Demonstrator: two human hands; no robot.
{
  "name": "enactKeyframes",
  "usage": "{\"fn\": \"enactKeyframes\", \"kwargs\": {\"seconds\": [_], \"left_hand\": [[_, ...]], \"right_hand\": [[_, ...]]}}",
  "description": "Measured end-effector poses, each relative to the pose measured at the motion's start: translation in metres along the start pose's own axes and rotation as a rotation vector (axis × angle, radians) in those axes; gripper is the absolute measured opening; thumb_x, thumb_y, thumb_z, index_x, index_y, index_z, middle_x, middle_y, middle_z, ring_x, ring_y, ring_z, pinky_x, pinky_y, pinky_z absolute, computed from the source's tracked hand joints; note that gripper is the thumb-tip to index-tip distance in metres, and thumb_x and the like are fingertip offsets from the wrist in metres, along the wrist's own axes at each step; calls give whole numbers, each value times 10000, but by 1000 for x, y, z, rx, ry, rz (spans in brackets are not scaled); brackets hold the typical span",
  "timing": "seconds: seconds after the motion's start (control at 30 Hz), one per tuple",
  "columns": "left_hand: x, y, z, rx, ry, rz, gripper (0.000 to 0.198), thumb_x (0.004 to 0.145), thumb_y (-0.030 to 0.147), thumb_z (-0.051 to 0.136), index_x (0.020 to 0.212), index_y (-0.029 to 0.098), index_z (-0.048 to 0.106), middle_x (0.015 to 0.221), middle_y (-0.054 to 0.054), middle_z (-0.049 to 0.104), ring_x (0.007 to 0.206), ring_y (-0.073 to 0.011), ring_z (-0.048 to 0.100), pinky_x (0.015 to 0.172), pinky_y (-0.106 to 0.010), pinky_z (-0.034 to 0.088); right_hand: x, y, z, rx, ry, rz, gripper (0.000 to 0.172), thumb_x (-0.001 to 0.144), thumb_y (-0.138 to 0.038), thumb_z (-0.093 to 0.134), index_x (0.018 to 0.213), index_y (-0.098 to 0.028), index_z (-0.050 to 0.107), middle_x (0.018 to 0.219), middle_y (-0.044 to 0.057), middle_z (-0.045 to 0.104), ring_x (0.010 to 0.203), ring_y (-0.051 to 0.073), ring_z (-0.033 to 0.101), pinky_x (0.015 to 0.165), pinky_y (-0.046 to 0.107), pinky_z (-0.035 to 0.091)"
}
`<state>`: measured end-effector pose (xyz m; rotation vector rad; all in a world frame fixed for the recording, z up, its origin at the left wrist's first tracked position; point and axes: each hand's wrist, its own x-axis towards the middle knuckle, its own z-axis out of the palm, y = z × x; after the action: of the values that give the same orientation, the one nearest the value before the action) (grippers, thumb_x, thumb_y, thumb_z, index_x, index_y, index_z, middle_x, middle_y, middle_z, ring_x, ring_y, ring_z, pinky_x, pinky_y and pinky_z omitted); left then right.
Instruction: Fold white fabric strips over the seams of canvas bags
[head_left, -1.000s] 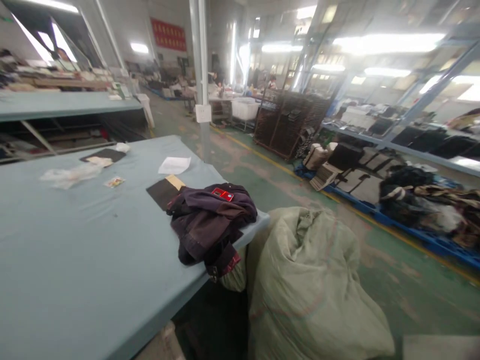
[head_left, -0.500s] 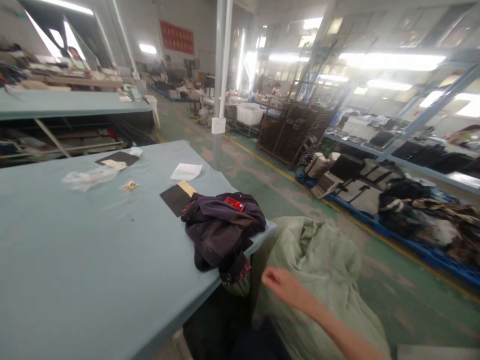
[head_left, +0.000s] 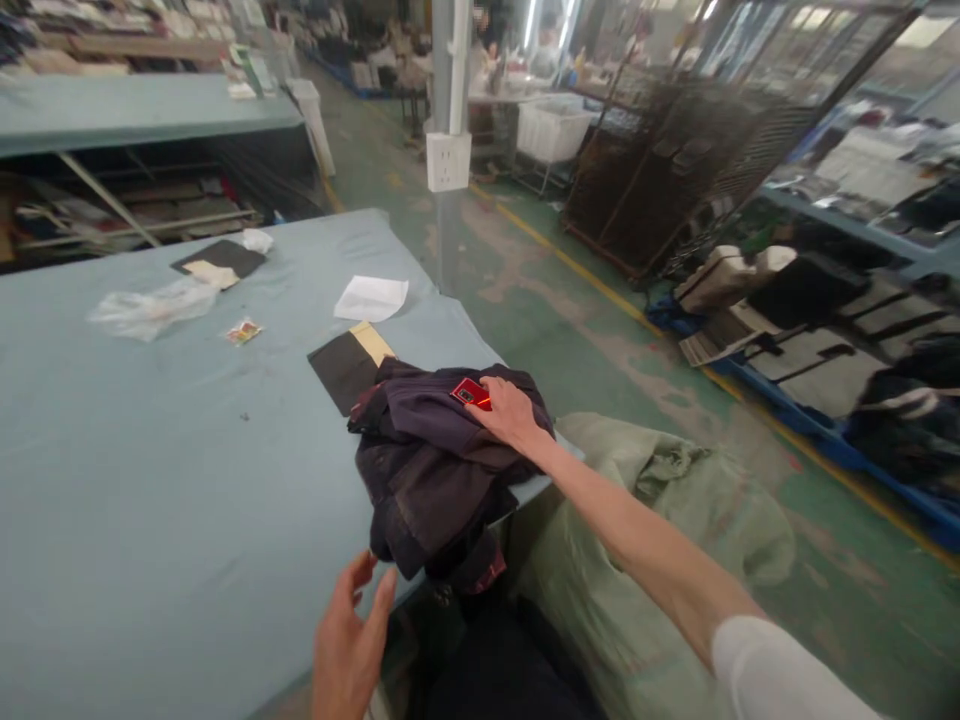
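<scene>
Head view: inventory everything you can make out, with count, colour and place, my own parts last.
cloth-covered table: 1, light blue, left and centre
garment: 1 heap, dark purple-brown, table's right-hand corner
phone: 1, red, on the garment
dark sheets: 2, blackish with tan pieces, beside garment and further back
paper: 1, white, beyond garment
plastic film: 1, clear, table's left
small packet: 1, multicoloured, mid-table
sack: 1, pale green, right of table
socket box: 1, white, on post
bin: 1, white, background
rack: 1, dark brown, upper right
second table: 1, light blue, upper left
Further background: too blurred to count
left hand: 1, bare, by garment's near edge
right hand: 1, bare, at phone
sleeve: 1, white, lower right
</scene>
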<state>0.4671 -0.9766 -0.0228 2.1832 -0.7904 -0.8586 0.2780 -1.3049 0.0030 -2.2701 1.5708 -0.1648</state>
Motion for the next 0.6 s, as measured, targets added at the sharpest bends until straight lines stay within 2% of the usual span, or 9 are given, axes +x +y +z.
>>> {"fn": "enactKeyframes", "kwargs": {"seconds": [0.1, 0.2, 0.27, 0.37, 0.47, 0.53, 0.6], "left_hand": [[45, 30, 36, 99, 84, 71, 904, 884, 792, 686, 1525, 160, 599, 1493, -236, 709, 1396, -456, 666, 1203, -670, 505], [72, 40, 70, 161, 112, 201, 1019, 917, 760, 674, 1633, 61, 479, 1684, -322, 509, 1567, -479, 494, 1290, -658, 409], [79, 34, 84, 179, 130, 271, 970, 972, 737, 613, 1630, 36, 479, 1676, -346, 509, 1565, -490, 488, 1270, -681, 419], [82, 14, 90, 179, 191, 341, 809, 1036, 675, 565, 1601, 97, 533, 1616, -308, 594, 1504, -470, 553, 1225, -698, 451], [83, -7, 90, 159, 254, 379, 645, 1073, 623, 542, 1488, 141, 647, 1528, -270, 676, 1410, -442, 624, 1184, -689, 481], [85, -18, 92, 144, 278, 387, 555, 1081, 588, 558, 1408, 164, 705, 1485, -237, 709, 1361, -416, 650, 1170, -674, 493], [87, -26, 95, 129, 286, 386, 481, 1076, 537, 613, 1391, 188, 715, 1481, -190, 713, 1354, -378, 654, 1177, -650, 496]], "right_hand": [[4, 3, 2, -10, -42, -53, 641, 1016, -478, 764, 1537, -157, 573, 1437, 206, 693, 1346, 350, 644, 1142, 472, 532], [11, 1, 2, 23, -84, -84, 591, 987, -418, 782, 1485, -152, 606, 1400, 226, 712, 1305, 362, 660, 1075, 438, 551], [19, 1, 1, 73, -111, -111, 559, 942, -345, 817, 1441, -168, 638, 1363, 206, 740, 1270, 351, 688, 1059, 430, 558], [30, 7, -3, 179, -144, -128, 561, 875, -297, 868, 1384, -180, 663, 1267, 153, 800, 1160, 304, 762, 1018, 405, 595], [33, 13, -16, 290, -151, -99, 501, 944, -335, 796, 1377, -145, 630, 1155, 132, 834, 981, 240, 816, 902, 365, 645], [27, 4, -30, 346, -127, -99, 469, 1003, -345, 705, 1406, -133, 592, 1203, 154, 823, 1011, 227, 818, 905, 365, 651], [13, -21, -41, 391, -109, -143, 493, 996, -369, 699, 1428, -163, 578, 1308, 156, 795, 1138, 233, 793, 966, 377, 637]]}}
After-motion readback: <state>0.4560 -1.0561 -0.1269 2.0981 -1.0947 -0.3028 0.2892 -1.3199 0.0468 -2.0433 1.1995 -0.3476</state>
